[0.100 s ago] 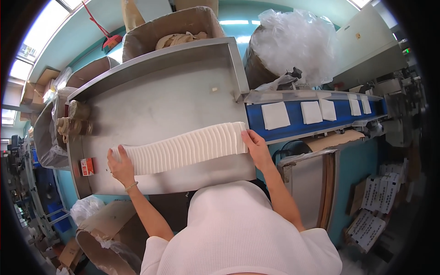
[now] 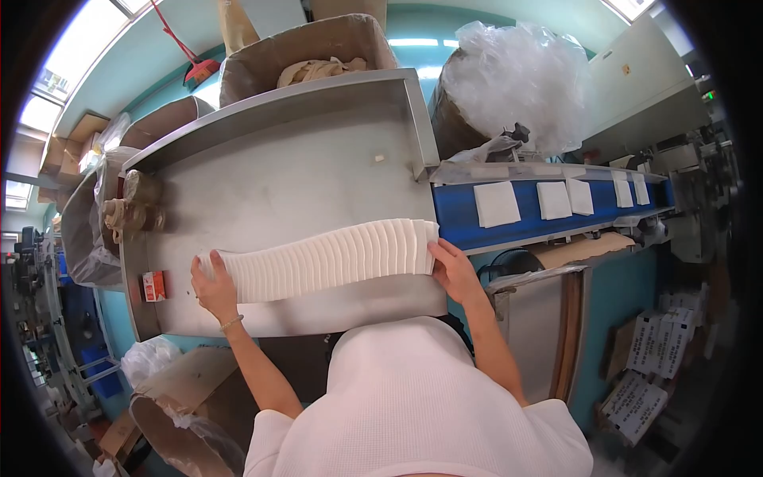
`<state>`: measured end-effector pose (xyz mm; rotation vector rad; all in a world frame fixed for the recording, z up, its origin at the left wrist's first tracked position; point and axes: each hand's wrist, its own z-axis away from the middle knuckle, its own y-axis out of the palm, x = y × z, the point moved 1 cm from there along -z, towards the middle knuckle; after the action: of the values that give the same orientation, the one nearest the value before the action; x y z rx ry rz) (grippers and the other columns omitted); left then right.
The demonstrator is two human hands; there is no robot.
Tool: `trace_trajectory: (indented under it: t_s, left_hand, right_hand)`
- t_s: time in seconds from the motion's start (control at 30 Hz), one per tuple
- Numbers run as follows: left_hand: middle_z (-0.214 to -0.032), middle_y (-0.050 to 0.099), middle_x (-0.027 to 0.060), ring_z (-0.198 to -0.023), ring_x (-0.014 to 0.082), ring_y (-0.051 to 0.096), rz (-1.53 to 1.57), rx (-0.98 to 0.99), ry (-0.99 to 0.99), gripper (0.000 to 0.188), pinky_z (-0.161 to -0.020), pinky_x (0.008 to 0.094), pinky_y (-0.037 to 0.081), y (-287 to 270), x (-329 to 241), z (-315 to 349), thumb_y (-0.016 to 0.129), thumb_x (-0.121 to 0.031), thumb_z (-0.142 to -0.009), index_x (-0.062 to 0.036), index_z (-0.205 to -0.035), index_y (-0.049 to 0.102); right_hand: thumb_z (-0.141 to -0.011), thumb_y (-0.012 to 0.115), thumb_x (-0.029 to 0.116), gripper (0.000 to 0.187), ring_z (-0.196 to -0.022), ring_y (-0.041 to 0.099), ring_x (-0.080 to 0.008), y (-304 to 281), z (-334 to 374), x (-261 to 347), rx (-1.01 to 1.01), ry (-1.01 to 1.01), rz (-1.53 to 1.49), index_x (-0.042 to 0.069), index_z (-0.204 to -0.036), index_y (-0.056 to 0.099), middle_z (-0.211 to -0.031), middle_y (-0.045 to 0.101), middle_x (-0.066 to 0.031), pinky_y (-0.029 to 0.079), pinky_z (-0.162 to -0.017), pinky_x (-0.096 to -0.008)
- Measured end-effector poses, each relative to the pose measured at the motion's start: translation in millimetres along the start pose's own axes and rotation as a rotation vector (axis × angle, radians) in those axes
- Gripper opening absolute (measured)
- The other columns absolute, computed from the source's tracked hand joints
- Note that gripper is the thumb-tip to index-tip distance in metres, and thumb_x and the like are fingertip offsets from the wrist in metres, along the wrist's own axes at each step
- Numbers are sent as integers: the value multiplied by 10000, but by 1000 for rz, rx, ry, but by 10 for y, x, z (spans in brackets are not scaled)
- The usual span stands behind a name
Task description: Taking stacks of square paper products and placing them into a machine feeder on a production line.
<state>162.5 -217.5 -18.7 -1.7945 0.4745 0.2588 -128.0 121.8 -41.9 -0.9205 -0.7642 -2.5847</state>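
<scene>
A long row of overlapping folded white cloths or paper sheets (image 2: 334, 258) lies across the near part of a metal table. Which material they are, I cannot tell. At the row's left end my left hand (image 2: 214, 290) holds it, with the thumb over the edge and the fingers around the outside. The right end is held by my right hand (image 2: 455, 270), its fingertips on the last pieces. Beyond it, several folded white squares (image 2: 497, 204) lie spaced out on a blue conveyor belt (image 2: 455, 215).
The metal table (image 2: 286, 175) has raised walls at its back and left. Brown rolls (image 2: 141, 188) and a small red-and-white box (image 2: 154, 286) sit along its left side. Cardboard boxes (image 2: 310, 36) and a clear plastic bag (image 2: 517, 83) stand behind. A carton (image 2: 187, 397) is below left.
On the belt, the white squares lie a little further right. My right hand has slid slightly nearer along the row's end. The whole view has shifted a little.
</scene>
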Motion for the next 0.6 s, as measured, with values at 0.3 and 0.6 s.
trace_trajectory:
  t_s: [0.3, 0.6]
  left_hand:
    - [-1219, 606, 203, -1115, 400, 577, 21, 19, 28, 613, -968, 484, 436, 45, -123, 44, 551, -551, -931, -65, -1304, 548]
    - [-1239, 602, 189, -1139, 393, 562, 38, 44, -46, 608, -984, 477, 421, 51, -123, 67, 547, -554, -931, -79, -1311, 547]
  right_hand:
    - [-989, 590, 354, 382, -860, 551, -63, 1, -50, 82, -96, -276, 438, 2, -1133, 630, -970, 646, -18, 448, -758, -219]
    - [-978, 569, 199, 246, -899, 643, -139, -198, 64, -115, 77, 72, -29, 63, -1181, 597, -1007, 666, -29, 518, -809, -290]
